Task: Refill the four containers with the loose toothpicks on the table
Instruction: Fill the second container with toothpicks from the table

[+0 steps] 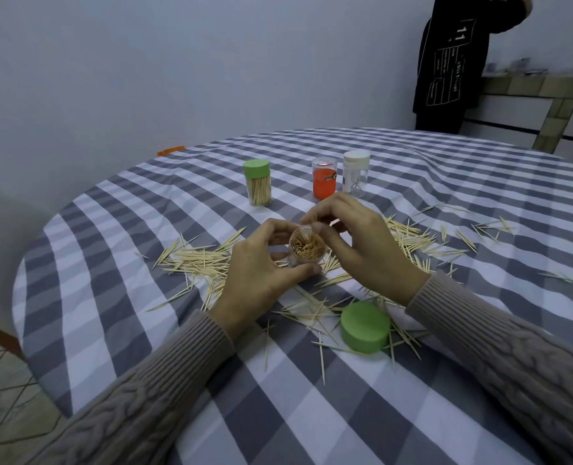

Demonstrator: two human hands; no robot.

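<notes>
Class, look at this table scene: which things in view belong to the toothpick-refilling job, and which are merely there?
Part of the job:
open container, gripped by the left hand
right hand over its mouth
loose toothpicks
loose green lid
green-lidded container
orange container
white-lidded container

Merely there:
checked tablecloth
person in black top

single head-worn cam, wide-angle, looks forward and down across the table (479,380); near field is both sleeves and hands, left hand (261,273) and right hand (362,243) close below centre; far field reaches the wall (177,62) and a person in dark clothing (453,62) top right; straight lines bow at edges; no second view, so no overlap
</notes>
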